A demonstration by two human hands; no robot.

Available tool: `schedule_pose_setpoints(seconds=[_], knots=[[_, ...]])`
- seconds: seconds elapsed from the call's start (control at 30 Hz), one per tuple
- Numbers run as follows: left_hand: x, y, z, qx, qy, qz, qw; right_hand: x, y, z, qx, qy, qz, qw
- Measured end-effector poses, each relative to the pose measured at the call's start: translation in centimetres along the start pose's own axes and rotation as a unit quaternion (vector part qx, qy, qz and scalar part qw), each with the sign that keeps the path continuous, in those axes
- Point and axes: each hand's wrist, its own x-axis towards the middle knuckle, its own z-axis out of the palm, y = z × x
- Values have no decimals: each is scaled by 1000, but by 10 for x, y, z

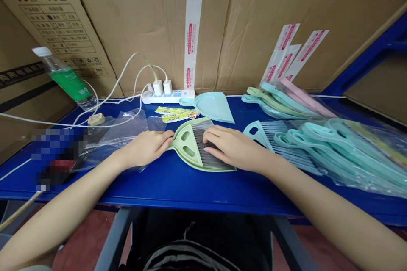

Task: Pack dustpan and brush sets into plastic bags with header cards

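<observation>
A light green hand brush (190,144) lies nested in a light green dustpan (182,163) on the blue table, its grey bristles fanning to the right. My left hand (146,147) is closed around their handles, which are mostly hidden by the fingers. Over the bristles sits my right hand (233,146), fingers and thumb curled onto them. Just behind lies a light blue dustpan (214,106). To the right of my right hand is a light blue hand brush (260,135) with its bristles pointing right.
Bagged teal dustpans and brushes (343,152) fill the right side, with green, blue and pink ones (308,99) behind. Labels (176,114), a clear plastic bag (124,129), a power strip (178,95) with cables, and a bottle (68,78) also lie about. Cardboard boxes (152,29) wall the back.
</observation>
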Motion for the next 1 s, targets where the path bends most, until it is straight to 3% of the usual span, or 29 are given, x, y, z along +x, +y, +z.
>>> schedule_pose_setpoints(seconds=[0.5,1.0], knots=[[-1,1,0,7,3,-1,1000,-1,0,-4,32,-29,19,999],[-3,5,0,41,3,-11,999,-6,-3,6,-45,-14,-11,999]])
